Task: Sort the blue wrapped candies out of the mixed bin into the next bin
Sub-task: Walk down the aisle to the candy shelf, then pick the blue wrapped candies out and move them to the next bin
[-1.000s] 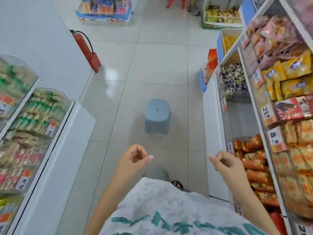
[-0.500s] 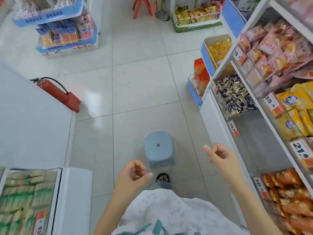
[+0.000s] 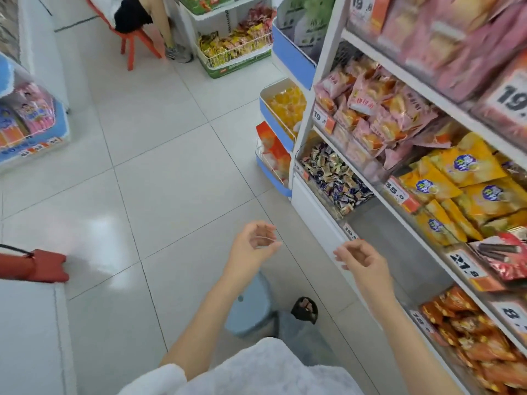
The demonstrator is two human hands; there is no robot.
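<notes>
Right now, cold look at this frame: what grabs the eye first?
Two empty hands, left hand and right hand, hang loosely curled in mid-frame above a blue stool on the tiled floor. To the right, the mixed candy bin sits on the low shelf with a bare bin just nearer. Above them, yellow snack bags and big price tags crowd the shelves.
</notes>
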